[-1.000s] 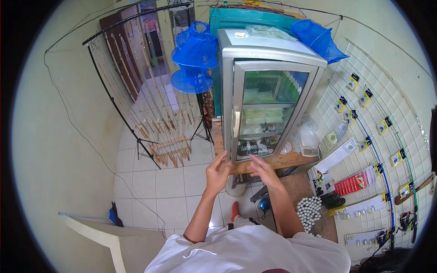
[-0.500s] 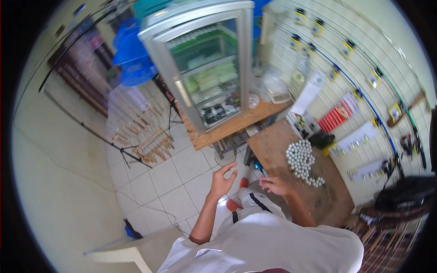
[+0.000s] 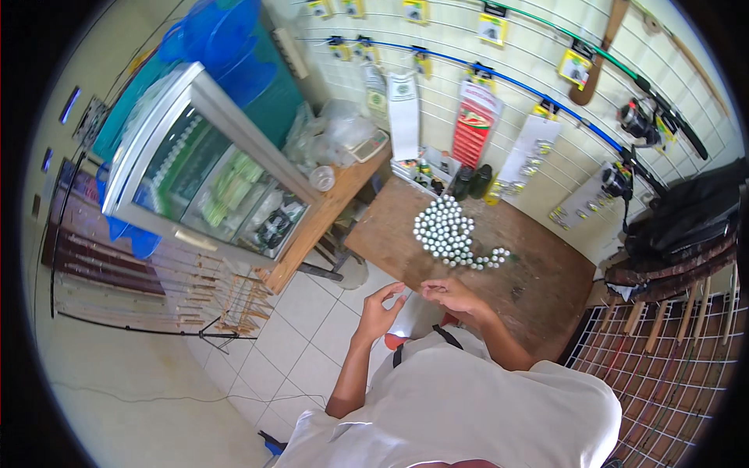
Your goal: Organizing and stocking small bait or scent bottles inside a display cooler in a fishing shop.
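Observation:
My left hand (image 3: 379, 313) hovers in front of my body, thumb and fingers spread with nothing visible between them. Close by on its right, my right hand (image 3: 456, 297) is held at the near edge of the wooden table (image 3: 538, 269), its fingers loosely bent and apart, and no held thing shows. Beyond it on the tabletop lies a cluster of small round silvery-white pieces (image 3: 445, 230), with a thin tail of them trailing to the right. The hands do not touch the cluster.
A glass-door display cabinet (image 3: 226, 179) stands on a wooden bench at left. Dark bottles (image 3: 472, 181) and a small box sit at the table's back. Fishing rods and carded tackle (image 3: 577, 62) hang on the wall rack. A black bag (image 3: 686, 210) hangs at right.
My view has swung to the right, so the table and round pieces now sit nearer the middle. The right hand has come closer to the left and now overlaps the table's edge.

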Action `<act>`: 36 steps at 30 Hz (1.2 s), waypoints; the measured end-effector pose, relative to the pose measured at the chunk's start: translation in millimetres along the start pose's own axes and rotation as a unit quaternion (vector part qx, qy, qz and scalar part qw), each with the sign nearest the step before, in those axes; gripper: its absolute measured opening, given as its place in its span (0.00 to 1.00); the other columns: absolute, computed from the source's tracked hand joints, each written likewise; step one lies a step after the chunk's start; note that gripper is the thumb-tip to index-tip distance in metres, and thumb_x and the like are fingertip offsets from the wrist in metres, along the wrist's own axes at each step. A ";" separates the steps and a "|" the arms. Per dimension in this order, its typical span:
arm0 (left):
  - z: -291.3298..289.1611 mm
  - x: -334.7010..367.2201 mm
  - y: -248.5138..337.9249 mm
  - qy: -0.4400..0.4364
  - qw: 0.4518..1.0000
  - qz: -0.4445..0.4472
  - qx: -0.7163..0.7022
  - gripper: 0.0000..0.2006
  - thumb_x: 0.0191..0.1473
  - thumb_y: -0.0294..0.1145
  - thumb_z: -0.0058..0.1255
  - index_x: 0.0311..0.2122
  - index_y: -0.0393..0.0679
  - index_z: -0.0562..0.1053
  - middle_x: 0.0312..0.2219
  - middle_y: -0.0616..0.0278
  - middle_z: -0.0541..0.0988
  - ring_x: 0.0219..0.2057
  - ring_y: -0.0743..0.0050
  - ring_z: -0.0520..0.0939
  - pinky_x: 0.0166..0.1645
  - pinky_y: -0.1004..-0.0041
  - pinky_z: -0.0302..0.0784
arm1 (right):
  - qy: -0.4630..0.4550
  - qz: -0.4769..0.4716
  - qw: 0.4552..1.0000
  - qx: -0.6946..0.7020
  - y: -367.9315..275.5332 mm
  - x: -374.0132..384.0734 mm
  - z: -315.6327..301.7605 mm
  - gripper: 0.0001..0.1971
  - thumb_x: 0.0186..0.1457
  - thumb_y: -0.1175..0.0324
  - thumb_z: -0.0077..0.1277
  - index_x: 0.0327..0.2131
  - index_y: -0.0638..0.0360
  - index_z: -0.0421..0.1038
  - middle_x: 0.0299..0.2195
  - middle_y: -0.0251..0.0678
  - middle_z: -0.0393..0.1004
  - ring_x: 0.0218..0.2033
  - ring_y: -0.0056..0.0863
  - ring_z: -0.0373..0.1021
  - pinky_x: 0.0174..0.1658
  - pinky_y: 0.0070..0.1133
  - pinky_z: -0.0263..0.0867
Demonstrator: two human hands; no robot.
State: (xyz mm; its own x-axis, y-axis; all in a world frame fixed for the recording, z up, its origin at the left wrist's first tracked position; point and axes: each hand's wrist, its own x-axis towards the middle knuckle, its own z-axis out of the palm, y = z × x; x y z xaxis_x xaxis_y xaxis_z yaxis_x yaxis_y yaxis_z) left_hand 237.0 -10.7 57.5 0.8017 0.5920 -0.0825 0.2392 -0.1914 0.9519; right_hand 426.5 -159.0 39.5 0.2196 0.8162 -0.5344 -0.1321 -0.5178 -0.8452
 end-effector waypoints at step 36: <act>185.3 216.7 -95.7 -0.224 0.960 0.035 0.163 0.23 0.50 0.17 0.43 0.54 0.36 0.72 0.45 0.40 0.79 0.49 0.39 0.78 0.54 0.52 0.72 | 0.351 0.078 0.900 -0.247 87.0 135.0 -127.5 0.11 0.55 0.67 0.52 0.36 0.63 0.79 0.33 0.58 0.79 0.39 0.55 0.77 0.44 0.42 0.74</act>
State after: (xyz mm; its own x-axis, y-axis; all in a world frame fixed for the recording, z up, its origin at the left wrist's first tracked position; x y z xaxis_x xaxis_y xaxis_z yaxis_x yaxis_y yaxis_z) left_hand 489.3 -9.2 -106.1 0.9600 0.1861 -0.2092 0.2756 -0.4969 0.8229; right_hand 567.9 -126.6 -105.4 0.8151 0.4509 -0.3639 0.1938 -0.8040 -0.5621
